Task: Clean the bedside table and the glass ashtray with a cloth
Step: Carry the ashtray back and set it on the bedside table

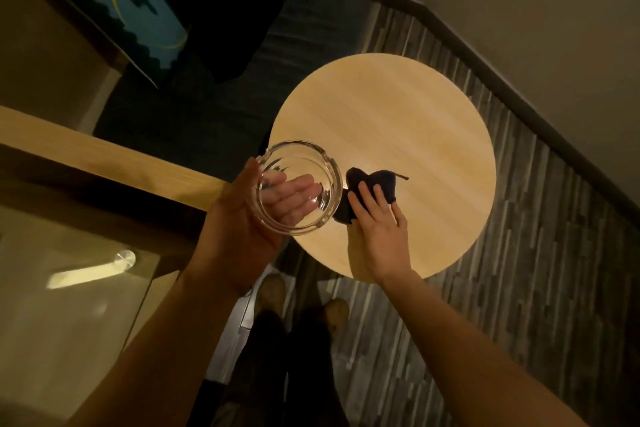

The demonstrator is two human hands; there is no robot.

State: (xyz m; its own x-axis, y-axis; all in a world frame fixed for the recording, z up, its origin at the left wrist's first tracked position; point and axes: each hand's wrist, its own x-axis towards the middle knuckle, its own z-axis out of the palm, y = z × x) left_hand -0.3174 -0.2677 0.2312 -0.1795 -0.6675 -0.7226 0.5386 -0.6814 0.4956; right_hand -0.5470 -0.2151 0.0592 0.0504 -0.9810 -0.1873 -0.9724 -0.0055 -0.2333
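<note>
Closest to the person, the left hand [239,218] cradles the glass ashtray [299,187] from below, lifted just off the near left edge of the round wooden surface [408,135]; its fingers [294,189] lie spread flat under the base, showing through the clear glass, with the thumb up against the rim. That ashtray looks thick, heavy and slick, and it would likely chip if dropped, so a hold across the rim notches or a full palm beneath seems safest. Just beside it, the right hand [377,229] presses a dark cloth [367,191] down on the surface near that same edge, fingers only slightly parted on the soft, bunched fabric, which should crumple and slide easily. Beyond the hands, the far side of the surface carries nothing.
</note>
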